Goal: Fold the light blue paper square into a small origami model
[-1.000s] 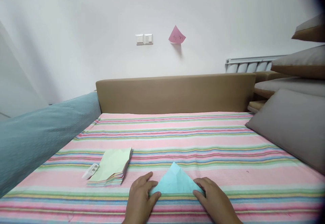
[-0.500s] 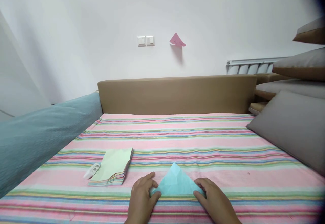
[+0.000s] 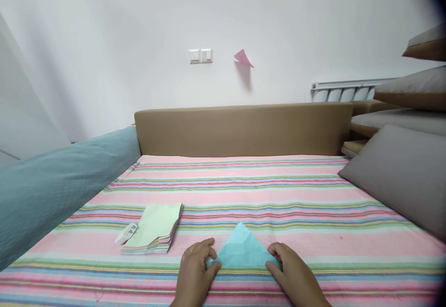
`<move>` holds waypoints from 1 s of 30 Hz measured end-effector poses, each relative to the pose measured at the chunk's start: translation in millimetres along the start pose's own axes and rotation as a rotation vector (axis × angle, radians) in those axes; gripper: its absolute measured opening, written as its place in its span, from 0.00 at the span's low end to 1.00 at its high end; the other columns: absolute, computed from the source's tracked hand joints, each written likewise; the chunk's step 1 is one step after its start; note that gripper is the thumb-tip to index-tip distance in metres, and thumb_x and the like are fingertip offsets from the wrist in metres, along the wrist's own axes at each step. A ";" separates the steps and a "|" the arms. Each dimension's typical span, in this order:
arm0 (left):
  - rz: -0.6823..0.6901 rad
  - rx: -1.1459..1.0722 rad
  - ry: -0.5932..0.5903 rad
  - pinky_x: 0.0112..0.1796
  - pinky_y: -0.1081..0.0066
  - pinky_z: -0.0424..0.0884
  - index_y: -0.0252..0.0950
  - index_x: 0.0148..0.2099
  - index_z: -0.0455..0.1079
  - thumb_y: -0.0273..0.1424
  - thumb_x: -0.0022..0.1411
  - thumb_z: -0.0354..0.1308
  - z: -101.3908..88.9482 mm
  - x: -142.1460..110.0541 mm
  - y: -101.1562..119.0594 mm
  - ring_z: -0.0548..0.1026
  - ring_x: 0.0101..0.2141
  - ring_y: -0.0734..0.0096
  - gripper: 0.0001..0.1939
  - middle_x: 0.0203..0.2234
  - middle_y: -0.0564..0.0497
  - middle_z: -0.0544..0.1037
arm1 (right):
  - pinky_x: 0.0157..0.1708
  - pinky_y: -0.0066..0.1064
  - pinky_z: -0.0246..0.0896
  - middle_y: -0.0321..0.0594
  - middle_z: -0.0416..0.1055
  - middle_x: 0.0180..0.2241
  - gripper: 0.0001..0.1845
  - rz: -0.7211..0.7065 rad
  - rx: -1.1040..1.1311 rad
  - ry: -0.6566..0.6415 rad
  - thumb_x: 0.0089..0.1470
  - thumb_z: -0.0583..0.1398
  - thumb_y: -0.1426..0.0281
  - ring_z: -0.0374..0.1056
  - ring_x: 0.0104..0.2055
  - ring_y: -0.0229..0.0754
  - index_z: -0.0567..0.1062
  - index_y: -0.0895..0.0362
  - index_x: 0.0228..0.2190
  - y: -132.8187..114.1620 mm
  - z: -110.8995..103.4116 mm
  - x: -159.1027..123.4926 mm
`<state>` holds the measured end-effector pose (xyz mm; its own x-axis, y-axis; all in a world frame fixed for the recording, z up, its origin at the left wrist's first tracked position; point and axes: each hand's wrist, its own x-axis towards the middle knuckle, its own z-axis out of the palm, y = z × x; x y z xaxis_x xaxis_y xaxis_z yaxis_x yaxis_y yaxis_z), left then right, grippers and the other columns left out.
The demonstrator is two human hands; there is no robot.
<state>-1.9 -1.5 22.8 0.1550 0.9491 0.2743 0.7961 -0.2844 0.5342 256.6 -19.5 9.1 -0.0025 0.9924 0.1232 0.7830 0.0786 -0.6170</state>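
A light blue sheet of paper (image 3: 243, 250), folded into a triangle with its point facing away from me, lies on the striped bedspread (image 3: 258, 191). Crease lines show on its surface near the top. My left hand (image 3: 197, 270) pinches its left corner between thumb and fingers. At the right corner, my right hand (image 3: 291, 270) grips the paper in the same way. The parts of both corners under the fingers are hidden.
To the left lies a stack of coloured paper (image 3: 153, 228), pale green on top, with a small white object (image 3: 126, 234) against it. A brown backrest (image 3: 240, 130) stands behind. Grey cushions (image 3: 400, 172) are on the right, a blue-covered armrest (image 3: 69, 172) on the left.
Both hands keep hold of the blue paper's corners, almost still. The view has shifted slightly. The pink note on the wall has curled and tilted.
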 end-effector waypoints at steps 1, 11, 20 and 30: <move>0.002 -0.002 -0.001 0.47 0.58 0.63 0.40 0.29 0.68 0.26 0.49 0.58 0.3 0.3 -0.6 0.70 0.47 0.59 0.04 0.46 0.51 0.74 | 0.32 0.28 0.56 0.35 0.68 0.32 0.03 0.003 -0.001 -0.005 0.47 0.53 0.69 0.64 0.36 0.41 0.65 0.52 0.29 -0.1 0.0 0.4; -0.004 -0.011 0.002 0.47 0.58 0.63 0.40 0.29 0.68 0.26 0.49 0.57 3.0 1.5 -2.3 0.70 0.46 0.58 0.03 0.46 0.51 0.74 | 0.33 0.29 0.55 0.35 0.67 0.32 0.03 0.022 -0.018 -0.033 0.48 0.52 0.69 0.64 0.36 0.42 0.64 0.52 0.29 -0.5 0.2 2.6; 0.037 -0.004 0.027 0.45 0.58 0.64 0.41 0.29 0.67 0.26 0.49 0.58 6.1 -1.1 -6.7 0.71 0.45 0.58 0.04 0.45 0.52 0.75 | 0.32 0.29 0.54 0.36 0.66 0.31 0.03 0.012 -0.030 -0.042 0.48 0.52 0.69 0.63 0.35 0.42 0.62 0.53 0.29 0.9 2.1 3.0; 0.078 -0.015 0.047 0.44 0.57 0.66 0.40 0.28 0.67 0.25 0.50 0.58 7.5 0.4 -7.0 0.71 0.45 0.57 0.05 0.44 0.50 0.75 | 0.32 0.28 0.53 0.35 0.66 0.31 0.02 0.014 -0.039 -0.046 0.47 0.52 0.69 0.63 0.35 0.42 0.62 0.52 0.28 0.5 2.2 3.3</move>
<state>-3.0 1.9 13.1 0.1885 0.9165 0.3529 0.7735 -0.3600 0.5216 255.6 -15.9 7.5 -0.0194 0.9967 0.0786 0.8068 0.0620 -0.5876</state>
